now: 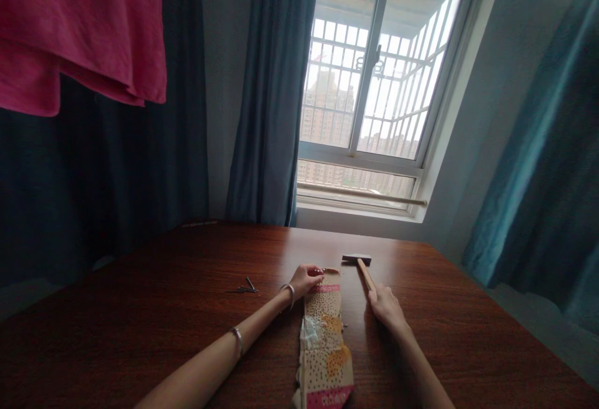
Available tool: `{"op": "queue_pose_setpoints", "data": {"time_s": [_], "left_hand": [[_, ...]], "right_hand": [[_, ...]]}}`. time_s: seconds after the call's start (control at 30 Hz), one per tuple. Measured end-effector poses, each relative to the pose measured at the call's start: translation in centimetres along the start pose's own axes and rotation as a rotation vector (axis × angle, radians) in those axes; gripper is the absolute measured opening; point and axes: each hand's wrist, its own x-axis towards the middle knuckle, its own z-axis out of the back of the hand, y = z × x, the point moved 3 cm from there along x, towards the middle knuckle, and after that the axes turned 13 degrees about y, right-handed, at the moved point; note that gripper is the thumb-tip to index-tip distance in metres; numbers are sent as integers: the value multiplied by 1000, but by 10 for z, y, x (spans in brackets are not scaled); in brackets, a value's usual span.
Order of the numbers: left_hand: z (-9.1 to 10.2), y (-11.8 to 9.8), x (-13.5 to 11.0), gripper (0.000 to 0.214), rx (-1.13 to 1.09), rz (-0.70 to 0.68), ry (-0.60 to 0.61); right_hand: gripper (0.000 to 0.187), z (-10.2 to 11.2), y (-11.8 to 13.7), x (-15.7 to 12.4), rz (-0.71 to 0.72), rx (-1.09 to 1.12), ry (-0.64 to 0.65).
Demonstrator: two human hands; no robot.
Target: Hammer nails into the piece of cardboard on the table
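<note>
A hammer (365,273) with a dark head and a light wooden handle is in my right hand (385,306). My fingers wrap round the lower handle, and the head is just right of the far end of a long strip (322,306). That strip looks like cardboard, dotted with many dark spots, with pink bands, orange stains and a torn left edge. At its far end, my left hand (309,279) has its fingers pinched together over the surface. What they hold, if anything, is too small to make out.
Several thin dark nails (249,287) lie on the brown wooden table (196,334), left of my left hand. Beyond the far table edge are a blue curtain (266,116) and a barred window (365,97). A pink cloth (88,28) hangs at the upper left.
</note>
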Motion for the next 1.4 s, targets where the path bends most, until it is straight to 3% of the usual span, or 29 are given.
{"op": "queue_pose_setpoints", "data": {"time_s": [0.17,0.3,0.4,0.5,0.67,0.97,1.4], "left_hand": [[-2,2,0,27,-51,22,9],[-1,6,1,28,-38,10,3],[0,10,3,28,-4,-12,-1],[0,13,3,28,-1,-7,-12],[-1,8,1,29,1,7,-3],[0,5,0,29,6,31,0],[-5,1,-4,25,-138,31,0]], "right_hand": [[26,16,4,5,47,405,148],[29,27,18,-13,148,1109,526],[34,28,27,-30,135,1314,718],[33,23,36,-40,116,1380,816],[34,21,41,-51,124,1351,816],[44,6,24,-66,85,1239,759],[48,-1,37,-77,200,1253,685]]}}
